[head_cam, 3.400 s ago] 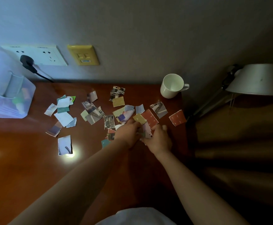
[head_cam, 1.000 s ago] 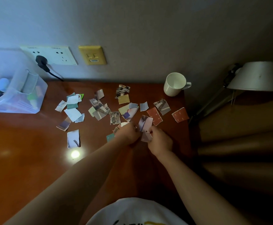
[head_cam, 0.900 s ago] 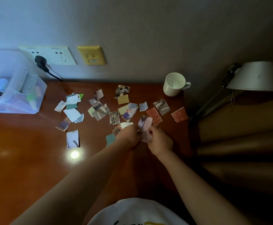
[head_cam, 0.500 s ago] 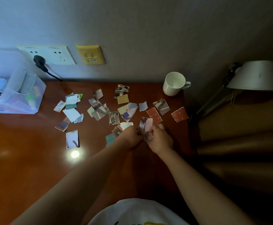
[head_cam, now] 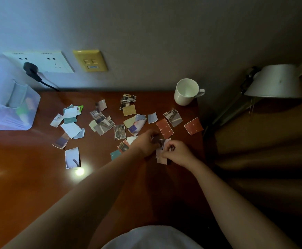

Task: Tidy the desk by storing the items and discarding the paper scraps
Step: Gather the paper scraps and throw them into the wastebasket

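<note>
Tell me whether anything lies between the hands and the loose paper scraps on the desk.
Nothing visible does. The left hand and right hand pinch a scrap bundle; the loose scraps lie flat just beyond. The mug and plastic box stand aside.

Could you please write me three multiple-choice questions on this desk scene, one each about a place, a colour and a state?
1. Where does the white ceramic mug stand on the brown wooden desk?
A) near left edge
B) far right corner, by the wall
C) inside a clear box

2. What colour is the wall plate right of the white socket panel?
A) red
B) black
C) yellow

3. What are the left hand and right hand doing?
A) pinching a small bundle of paper scraps
B) lying flat
C) lifting the mug

Answers: 1 B, the mug sits by the wall at the desk's right end; 2 C, the plate is plainly yellow; 3 A, both hands curl round the bundle.
</note>
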